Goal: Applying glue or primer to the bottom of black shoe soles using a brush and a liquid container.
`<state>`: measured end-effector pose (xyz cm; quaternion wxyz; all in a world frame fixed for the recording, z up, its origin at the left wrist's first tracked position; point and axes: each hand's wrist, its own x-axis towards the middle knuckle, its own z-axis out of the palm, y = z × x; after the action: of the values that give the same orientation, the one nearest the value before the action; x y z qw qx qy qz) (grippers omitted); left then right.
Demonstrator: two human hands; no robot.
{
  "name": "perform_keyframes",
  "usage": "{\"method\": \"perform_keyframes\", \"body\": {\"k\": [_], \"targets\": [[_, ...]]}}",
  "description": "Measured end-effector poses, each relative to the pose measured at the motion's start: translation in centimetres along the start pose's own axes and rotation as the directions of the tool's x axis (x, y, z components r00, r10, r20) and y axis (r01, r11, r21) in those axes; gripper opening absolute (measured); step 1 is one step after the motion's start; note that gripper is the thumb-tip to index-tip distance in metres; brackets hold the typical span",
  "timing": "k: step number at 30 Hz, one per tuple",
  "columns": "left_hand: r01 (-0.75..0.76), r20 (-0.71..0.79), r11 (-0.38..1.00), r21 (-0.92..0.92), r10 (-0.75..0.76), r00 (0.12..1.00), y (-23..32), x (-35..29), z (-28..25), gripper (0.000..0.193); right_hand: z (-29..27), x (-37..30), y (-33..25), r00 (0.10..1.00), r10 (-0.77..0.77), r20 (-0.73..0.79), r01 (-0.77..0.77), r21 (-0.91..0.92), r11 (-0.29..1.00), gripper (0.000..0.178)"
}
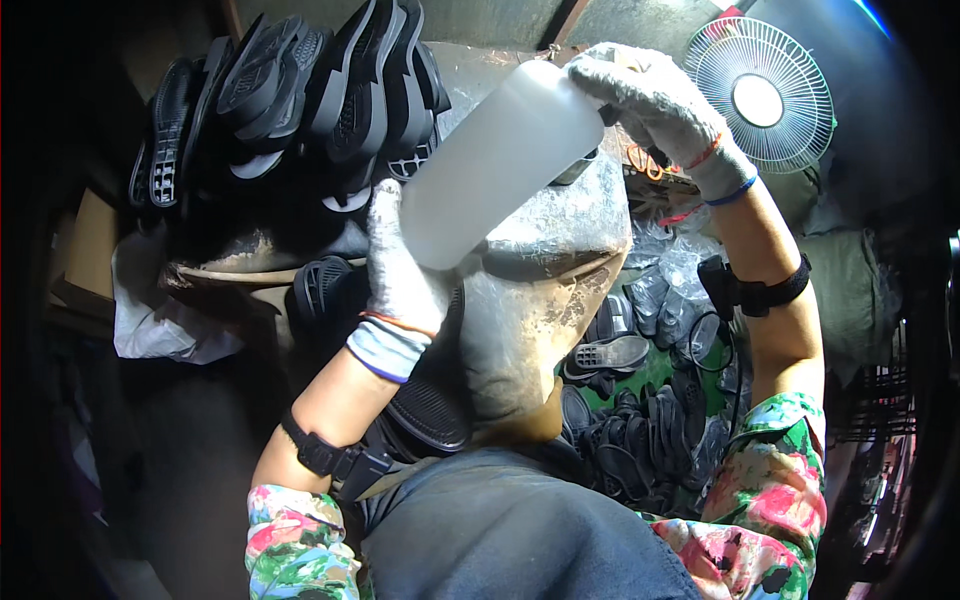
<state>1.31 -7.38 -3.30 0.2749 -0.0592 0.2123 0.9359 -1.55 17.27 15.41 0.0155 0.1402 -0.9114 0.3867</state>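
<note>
A smooth, frosted-white cylindrical container [505, 165] slants up and rightward between two gloved hands. Its lower end lies against the left hand [405, 270], which cups it; the right hand [655, 105] curls its fingers around the upper end. Beyond the left hand stand dark shoe soles [350, 90]; beyond the right, a fan [800, 95].

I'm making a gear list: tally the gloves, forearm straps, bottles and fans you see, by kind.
Gloves: 2
Straps: 2
Bottle: 1
Fan: 1
Total: 6
</note>
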Motion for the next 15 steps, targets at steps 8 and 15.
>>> {"method": "perform_keyframes", "body": {"k": [8,15], "targets": [[-0.688,0.434,-0.059,0.723,0.814,0.386,-1.0,3.7,0.2,0.065,-1.6,0.3,5.8,0.953,0.303,-0.006,-0.277,0.383,0.881,0.049],[-0.701,0.746,-0.469,0.538,0.652,0.136,-0.2,7.6,2.4,0.071,-7.6,2.7,14.8,0.804,-0.578,0.136,0.592,-0.094,0.801,0.058]]}}
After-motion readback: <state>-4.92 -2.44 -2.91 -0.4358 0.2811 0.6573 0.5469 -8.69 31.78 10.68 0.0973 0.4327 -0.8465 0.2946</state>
